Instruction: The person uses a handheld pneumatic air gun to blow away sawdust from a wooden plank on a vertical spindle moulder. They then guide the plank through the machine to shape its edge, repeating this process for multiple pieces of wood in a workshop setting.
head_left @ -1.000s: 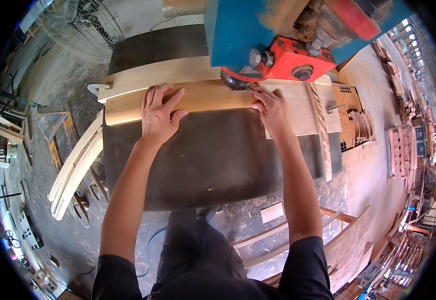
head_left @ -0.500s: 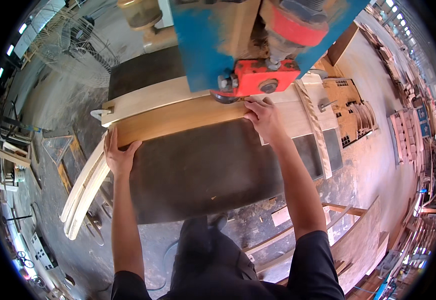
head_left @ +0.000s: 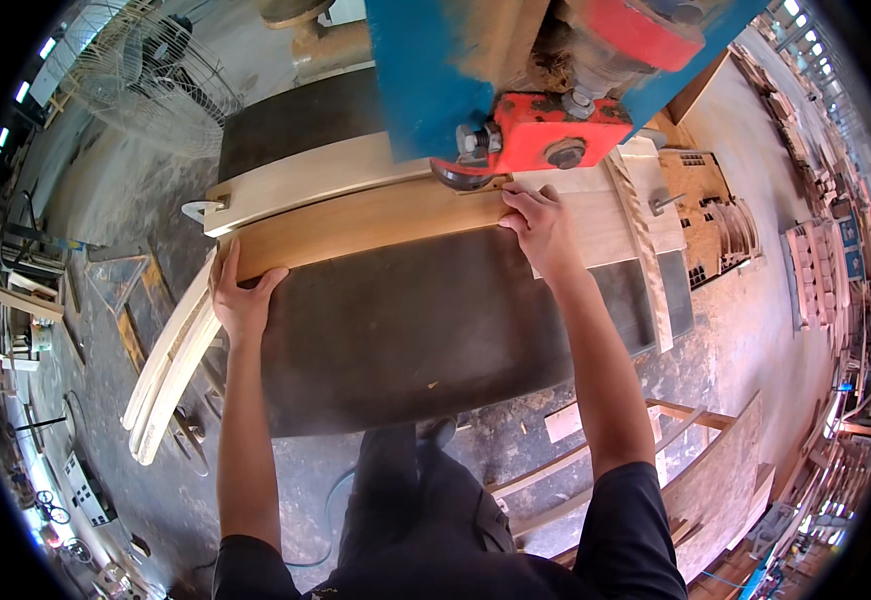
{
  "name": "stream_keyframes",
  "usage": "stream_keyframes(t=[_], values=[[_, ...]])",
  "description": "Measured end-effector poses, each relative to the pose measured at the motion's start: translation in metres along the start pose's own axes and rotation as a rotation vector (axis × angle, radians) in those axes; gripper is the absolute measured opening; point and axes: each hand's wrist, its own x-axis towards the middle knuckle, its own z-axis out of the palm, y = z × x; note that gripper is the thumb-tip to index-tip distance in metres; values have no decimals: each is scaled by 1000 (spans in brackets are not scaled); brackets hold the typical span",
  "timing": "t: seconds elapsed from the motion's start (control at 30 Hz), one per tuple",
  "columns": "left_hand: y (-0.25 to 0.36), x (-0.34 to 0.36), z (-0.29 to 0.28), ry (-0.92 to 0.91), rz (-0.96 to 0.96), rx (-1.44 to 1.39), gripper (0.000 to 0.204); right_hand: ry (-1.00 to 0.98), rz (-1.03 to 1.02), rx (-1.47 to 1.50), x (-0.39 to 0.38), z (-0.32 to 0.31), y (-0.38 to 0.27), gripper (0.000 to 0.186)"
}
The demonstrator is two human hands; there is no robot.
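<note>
A flat, yellowish-brown wooden board (head_left: 356,222) lies along a pale wooden fence (head_left: 306,183) on a dark machine table (head_left: 406,330). My left hand (head_left: 242,292) grips its left end, fingers over the end and thumb along the near edge. Near the right end, my right hand (head_left: 546,228) holds the board with thumb and fingers bent together. Just beyond that hand hangs a red machine head (head_left: 564,132) on a blue column; a dark rounded guide (head_left: 461,175) sits over the board's far edge. The cutting part is hidden from view.
Curved pale wood strips (head_left: 171,360) lean at the table's left side. A twisted pale strip (head_left: 641,250) crosses the table's right end. A wire-cage fan (head_left: 146,80) stands at the far left. Wooden panels and slats (head_left: 721,490) lie at the lower right.
The whole view has shifted slightly, so the machine head appears farther right and the table a little higher. Both hands keep their hold, and the board stays close to the fence.
</note>
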Motion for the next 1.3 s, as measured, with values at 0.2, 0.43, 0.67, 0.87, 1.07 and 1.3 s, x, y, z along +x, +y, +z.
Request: stream_keyframes(t=[0.2,0.43,0.67,0.87,1.07,1.3], values=[[3,5,2,-15,-41,18,86,17,16,-19,4,1,-3,36],[6,5,5,-6,-29,32,86,-12,69,-47,3,-2,-4,36],[-4,6,5,-4,-28,-45,85,-60,-45,-97,8,1,4,33],[-6,4,6,-26,-115,-61,93,-8,-18,-41,3,0,-1,33],[18,11,-3,-103,-241,35,95,0,3,14,5,2,-2,30],[2,4,5,-30,-182,-3,94,42,10,13,10,1,-11,31]])
